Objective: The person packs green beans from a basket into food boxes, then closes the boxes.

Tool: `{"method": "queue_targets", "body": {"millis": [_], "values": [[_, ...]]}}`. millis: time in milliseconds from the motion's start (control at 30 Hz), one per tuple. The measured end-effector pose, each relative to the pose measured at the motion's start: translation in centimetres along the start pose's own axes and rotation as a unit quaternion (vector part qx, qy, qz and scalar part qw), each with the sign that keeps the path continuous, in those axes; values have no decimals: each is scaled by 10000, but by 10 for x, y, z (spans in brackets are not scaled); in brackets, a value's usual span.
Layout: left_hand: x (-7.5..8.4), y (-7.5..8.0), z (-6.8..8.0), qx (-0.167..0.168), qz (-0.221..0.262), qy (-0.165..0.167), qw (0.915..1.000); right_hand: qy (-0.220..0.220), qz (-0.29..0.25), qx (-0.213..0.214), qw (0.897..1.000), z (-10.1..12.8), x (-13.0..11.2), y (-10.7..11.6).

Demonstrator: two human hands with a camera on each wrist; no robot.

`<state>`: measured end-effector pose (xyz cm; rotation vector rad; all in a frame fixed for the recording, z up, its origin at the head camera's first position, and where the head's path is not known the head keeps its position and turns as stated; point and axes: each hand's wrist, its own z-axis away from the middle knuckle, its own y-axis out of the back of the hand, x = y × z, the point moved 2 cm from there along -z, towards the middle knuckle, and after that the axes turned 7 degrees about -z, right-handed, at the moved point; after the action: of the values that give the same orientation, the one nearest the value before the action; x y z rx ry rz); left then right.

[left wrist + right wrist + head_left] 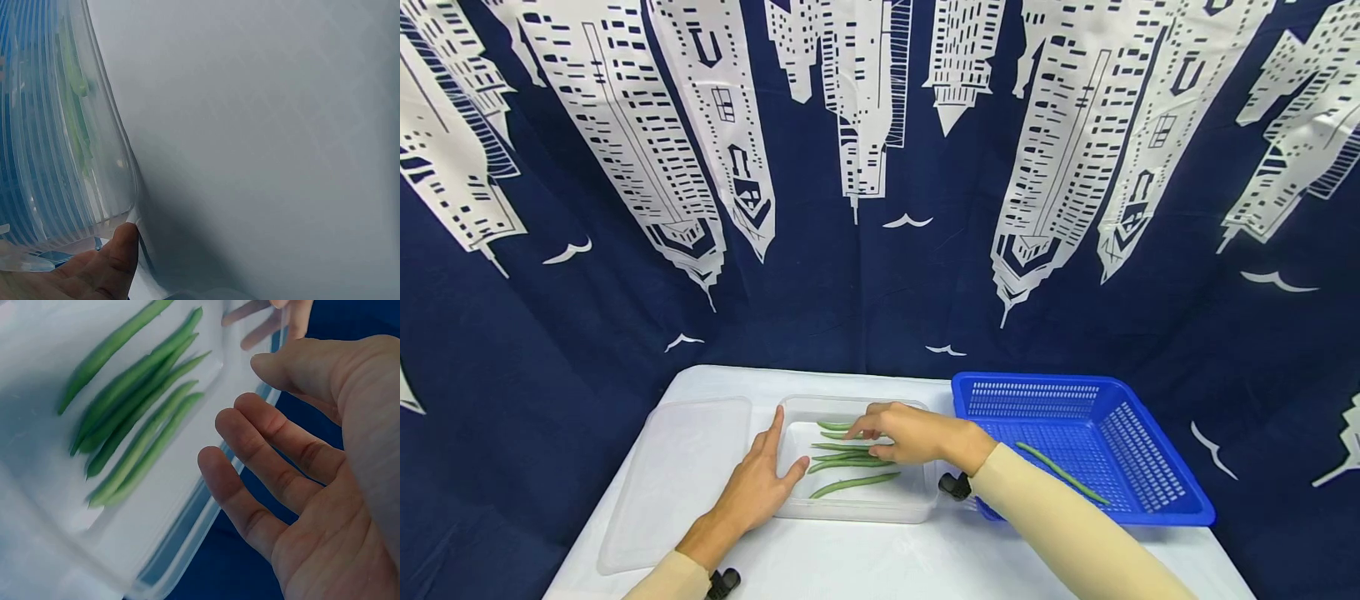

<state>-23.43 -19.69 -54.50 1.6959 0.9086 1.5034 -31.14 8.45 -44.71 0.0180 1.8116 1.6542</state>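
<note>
A clear plastic container [857, 510] stands on the table with several green beans [855, 484] lying side by side in it. My left hand [756, 483] rests against the container's left wall, thumb spread from the straight fingers. In the left wrist view, a fingertip of the left hand [103, 269] touches the container's corner. Over the beans is my right hand [917, 435], its fingers loosely bent. The right wrist view shows the thumb and fingers of the right hand [312, 494] apart, nothing between them, and the green beans [115, 344] beyond.
Right of the container, a blue plastic basket [1037, 381] holds a single green bean [1062, 472]. A translucent flat lid [673, 475] lies on the white table [850, 562] at the left. Behind the table hangs a navy cloth [820, 308] printed with white buildings.
</note>
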Motion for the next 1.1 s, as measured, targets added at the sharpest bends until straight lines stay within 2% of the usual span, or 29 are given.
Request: {"method": "queue_targets", "body": {"millis": [400, 800, 1100], "values": [[-1, -2, 2, -26, 27, 78, 10000, -75, -56, 435, 9990, 48, 19, 20], [0, 0, 1, 26, -49, 68, 10000, -386, 36, 886, 9953, 105, 46, 44], [0, -1, 1, -10, 8, 101, 9999, -897, 158, 1107, 9897, 148, 79, 46]]}}
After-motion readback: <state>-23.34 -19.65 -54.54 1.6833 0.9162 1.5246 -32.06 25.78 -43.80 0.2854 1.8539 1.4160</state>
